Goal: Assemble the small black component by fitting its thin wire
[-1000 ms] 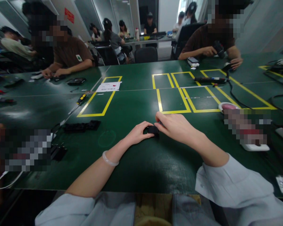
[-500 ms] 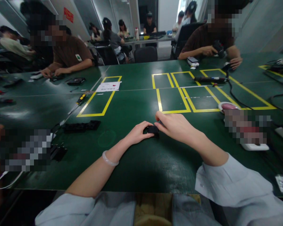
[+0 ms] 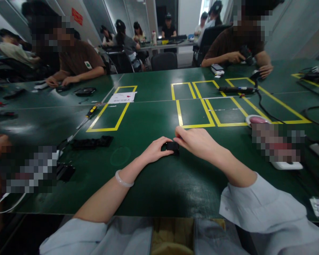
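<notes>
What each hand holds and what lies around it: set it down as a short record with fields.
Left hand: thumb and fingers around a small black part
Right hand: fingertips at the part's right end; whether they grip anything is hidden
Left wrist: pale bracelet
Surface: green table
Left of hands: black strip-shaped item; beyond it, a yellow-and-black screwdriver
Beyond hands: yellow tape outlines, a white sheet lying across the leftmost
Far side: two people in brown tops
</notes>
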Demonstrator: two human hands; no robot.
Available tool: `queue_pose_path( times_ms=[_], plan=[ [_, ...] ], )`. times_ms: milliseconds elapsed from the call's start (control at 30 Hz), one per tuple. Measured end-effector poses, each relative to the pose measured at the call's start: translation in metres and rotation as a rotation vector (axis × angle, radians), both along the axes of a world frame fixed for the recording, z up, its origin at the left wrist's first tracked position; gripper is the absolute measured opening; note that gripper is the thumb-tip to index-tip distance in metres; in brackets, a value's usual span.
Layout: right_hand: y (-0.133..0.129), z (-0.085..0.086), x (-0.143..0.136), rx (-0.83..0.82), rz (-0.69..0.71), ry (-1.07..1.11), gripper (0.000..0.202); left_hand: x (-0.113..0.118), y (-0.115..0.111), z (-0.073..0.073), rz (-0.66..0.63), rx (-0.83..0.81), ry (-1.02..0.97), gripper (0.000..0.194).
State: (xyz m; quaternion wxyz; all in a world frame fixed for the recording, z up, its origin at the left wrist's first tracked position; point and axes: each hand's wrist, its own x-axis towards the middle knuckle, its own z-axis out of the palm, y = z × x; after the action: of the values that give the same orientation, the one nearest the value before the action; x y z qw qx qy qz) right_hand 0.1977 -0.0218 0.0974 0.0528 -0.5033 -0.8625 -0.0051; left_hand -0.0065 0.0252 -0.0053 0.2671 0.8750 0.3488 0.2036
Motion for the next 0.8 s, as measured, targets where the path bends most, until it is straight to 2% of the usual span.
queue_pose_path(
  times_ms=[467,800],
  plan=[
    [-0.0015,-0.0013,0.0019,0.018,0.048,0.061,0.019,0.0001,0.0016,-0.0009,-0.002,-0.001,-0.001,0.038],
    [-0.0046,0.0023,-0.0005,0.032,0.033,0.027,0.027,0.0015,-0.0006,0.0025,-0.001,-0.024,-0.018,0.034]
  ],
)
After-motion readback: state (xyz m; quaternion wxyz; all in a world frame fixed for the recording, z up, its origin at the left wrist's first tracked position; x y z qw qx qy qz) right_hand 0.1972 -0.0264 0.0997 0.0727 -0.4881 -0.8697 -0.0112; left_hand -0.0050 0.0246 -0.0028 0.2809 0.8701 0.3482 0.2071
